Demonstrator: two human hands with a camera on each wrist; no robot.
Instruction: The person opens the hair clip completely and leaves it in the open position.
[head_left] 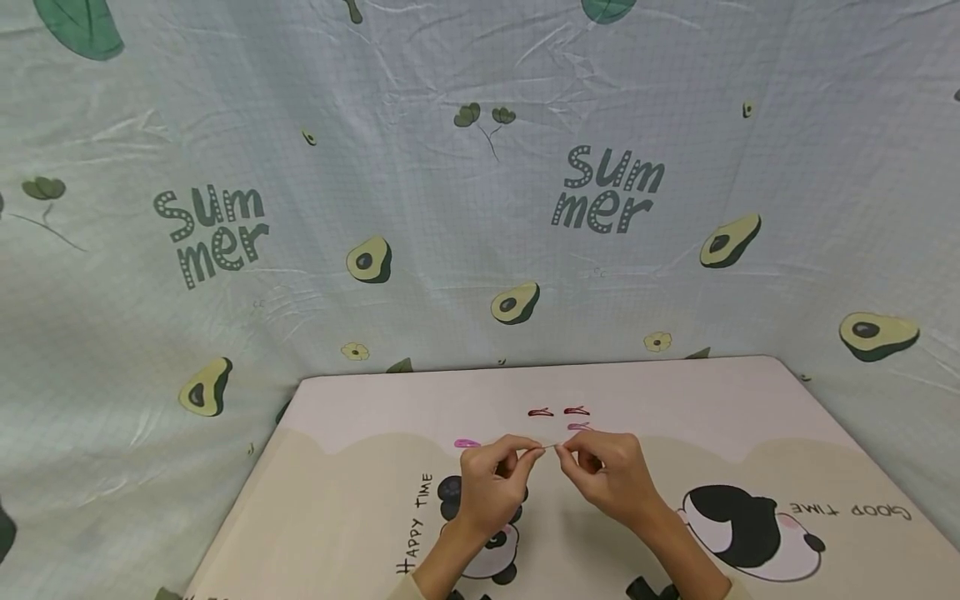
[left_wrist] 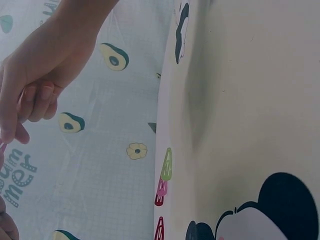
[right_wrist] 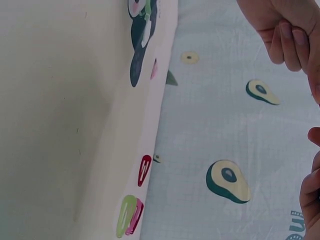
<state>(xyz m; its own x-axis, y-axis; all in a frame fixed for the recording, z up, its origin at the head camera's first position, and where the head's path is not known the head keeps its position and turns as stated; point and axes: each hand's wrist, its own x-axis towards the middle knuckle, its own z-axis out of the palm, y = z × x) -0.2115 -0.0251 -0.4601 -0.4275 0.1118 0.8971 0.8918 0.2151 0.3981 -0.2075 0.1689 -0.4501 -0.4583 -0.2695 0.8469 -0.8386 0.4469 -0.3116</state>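
Note:
In the head view my left hand (head_left: pixel 491 483) and right hand (head_left: pixel 615 477) meet above the table. Thumb and fingertips of each pinch one end of a thin hair clip (head_left: pixel 550 446), seen nearly edge-on. A pink sliver of it shows between the fingers (left_wrist: pixel 9 120) in the left wrist view. Behind the hands lie two red hair clips (head_left: pixel 541 412) and a pink hair clip (head_left: pixel 580 426); another pink hair clip (head_left: pixel 467 443) lies just left. A green hair clip (left_wrist: pixel 166 164) appears in both wrist views but cannot be seen in the head view.
The pale table (head_left: pixel 337 483) carries printed cartoon animals and lettering. Behind it hangs a light fabric sheet (head_left: pixel 435 200) with avocado prints, meeting the table's far edge.

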